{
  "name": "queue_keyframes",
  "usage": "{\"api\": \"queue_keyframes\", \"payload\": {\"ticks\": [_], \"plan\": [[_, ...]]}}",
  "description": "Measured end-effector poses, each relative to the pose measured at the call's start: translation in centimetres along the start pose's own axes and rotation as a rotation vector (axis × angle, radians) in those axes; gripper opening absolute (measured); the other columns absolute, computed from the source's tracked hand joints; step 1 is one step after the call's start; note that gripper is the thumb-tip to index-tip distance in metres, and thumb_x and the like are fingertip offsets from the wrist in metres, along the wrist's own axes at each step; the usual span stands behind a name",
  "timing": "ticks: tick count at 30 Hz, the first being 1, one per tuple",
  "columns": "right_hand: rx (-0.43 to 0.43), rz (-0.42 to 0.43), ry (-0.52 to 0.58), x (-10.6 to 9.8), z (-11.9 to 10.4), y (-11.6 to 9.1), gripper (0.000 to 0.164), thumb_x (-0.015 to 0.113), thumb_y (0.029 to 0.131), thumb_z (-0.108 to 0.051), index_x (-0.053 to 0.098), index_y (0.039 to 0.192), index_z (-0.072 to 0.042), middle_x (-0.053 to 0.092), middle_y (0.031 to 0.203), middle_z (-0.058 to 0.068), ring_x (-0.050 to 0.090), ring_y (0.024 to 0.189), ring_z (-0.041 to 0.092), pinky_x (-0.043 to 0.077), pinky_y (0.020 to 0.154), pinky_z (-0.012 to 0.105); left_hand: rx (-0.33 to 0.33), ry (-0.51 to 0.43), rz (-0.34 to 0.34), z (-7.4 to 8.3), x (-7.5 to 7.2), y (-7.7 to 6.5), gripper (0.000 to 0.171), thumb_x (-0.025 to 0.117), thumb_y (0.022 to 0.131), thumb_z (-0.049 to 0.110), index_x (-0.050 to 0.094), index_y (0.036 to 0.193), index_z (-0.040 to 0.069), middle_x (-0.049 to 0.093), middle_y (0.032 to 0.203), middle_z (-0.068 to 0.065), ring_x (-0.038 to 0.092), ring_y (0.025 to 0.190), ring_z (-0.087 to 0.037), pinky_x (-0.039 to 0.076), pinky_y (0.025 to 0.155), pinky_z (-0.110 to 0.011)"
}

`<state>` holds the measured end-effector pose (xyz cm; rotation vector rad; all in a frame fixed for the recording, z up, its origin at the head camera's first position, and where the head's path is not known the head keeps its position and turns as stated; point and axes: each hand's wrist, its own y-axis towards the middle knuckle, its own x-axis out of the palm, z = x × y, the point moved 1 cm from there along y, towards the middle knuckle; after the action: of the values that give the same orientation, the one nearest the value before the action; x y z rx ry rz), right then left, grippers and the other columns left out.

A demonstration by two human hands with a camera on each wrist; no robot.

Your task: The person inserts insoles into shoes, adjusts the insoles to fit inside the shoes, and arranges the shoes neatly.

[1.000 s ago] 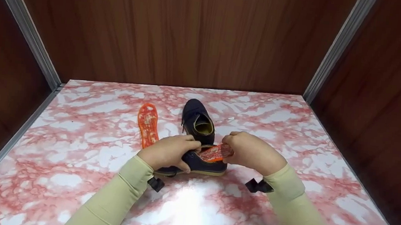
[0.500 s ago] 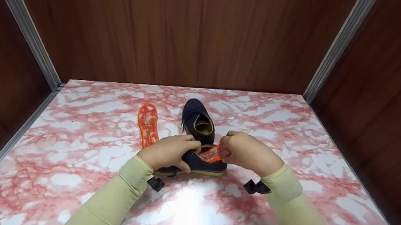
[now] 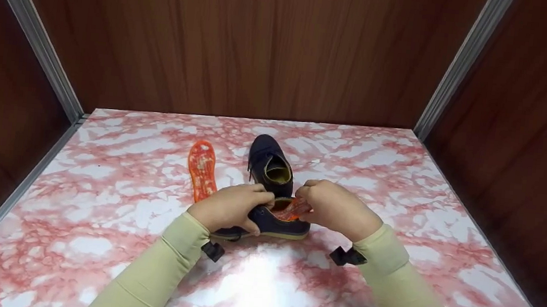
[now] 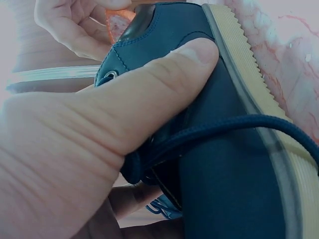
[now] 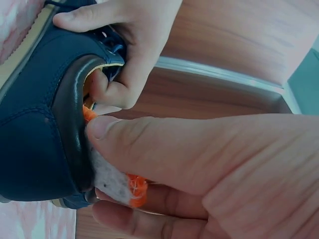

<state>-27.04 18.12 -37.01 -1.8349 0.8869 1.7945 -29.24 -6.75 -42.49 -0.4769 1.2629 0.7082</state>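
A dark blue lace-up shoe (image 3: 278,229) with a cream sole lies sideways on the table. My left hand (image 3: 230,206) grips it over the lacing, thumb along the near side and fingertips curled into the opening. From the heel side, my right hand (image 3: 341,209) pinches the end of an orange-red insole (image 3: 291,211) between thumb and fingers. The rest of that insole runs into the shoe, where its front is hidden. In the right wrist view the insole (image 5: 110,178) shows a pale, fuzzy face and an orange edge close to the dark heel collar.
A matching shoe (image 3: 264,152) stands just behind, toe pointing away. Left of it a second orange insole (image 3: 202,166) lies flat, its lower end behind my left hand. Brown wood-look panels (image 3: 284,48) enclose the marbled red-and-white table (image 3: 113,177).
My right hand has moved slightly left toward the shoe, and the insole has slid further into the opening. My left hand and the shoes have stayed in place.
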Motion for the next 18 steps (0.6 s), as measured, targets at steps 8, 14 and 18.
{"api": "queue_keyframes", "payload": {"ticks": [8, 14, 18], "plan": [[0.034, 0.011, 0.023, 0.19, -0.04, 0.24, 0.018, 0.091, 0.089, -0.013, 0.081, 0.103, -0.008, 0.08, 0.096, 0.006, 0.077, 0.088, 0.021, 0.064, 0.081, 0.04, 0.005, 0.001, 0.003, -0.09, 0.18, 0.15, 0.057, 0.099, 0.079, 0.034, 0.063, 0.121, 0.021, 0.064, 0.119, -0.002, 0.068, 0.102, -0.025, 0.058, 0.09, -0.049], [0.044, 0.014, 0.037, 0.67, -0.03, 0.49, 0.015, 0.091, 0.089, -0.014, 0.083, 0.101, -0.01, 0.081, 0.096, 0.004, 0.078, 0.089, 0.02, 0.064, 0.079, 0.038, 0.003, 0.003, 0.0, -0.14, 0.24, 0.19, 0.057, 0.1, 0.079, 0.033, 0.064, 0.122, 0.021, 0.064, 0.121, -0.003, 0.069, 0.104, -0.027, 0.059, 0.09, -0.049], [0.07, 0.011, 0.039, 0.91, -0.04, 0.64, 0.014, 0.091, 0.09, -0.014, 0.083, 0.101, -0.011, 0.081, 0.096, 0.003, 0.078, 0.089, 0.019, 0.064, 0.079, 0.038, 0.001, 0.005, -0.001, -0.12, 0.22, 0.21, 0.057, 0.099, 0.079, 0.034, 0.064, 0.122, 0.021, 0.064, 0.122, -0.003, 0.069, 0.105, -0.027, 0.059, 0.091, -0.05]]}}
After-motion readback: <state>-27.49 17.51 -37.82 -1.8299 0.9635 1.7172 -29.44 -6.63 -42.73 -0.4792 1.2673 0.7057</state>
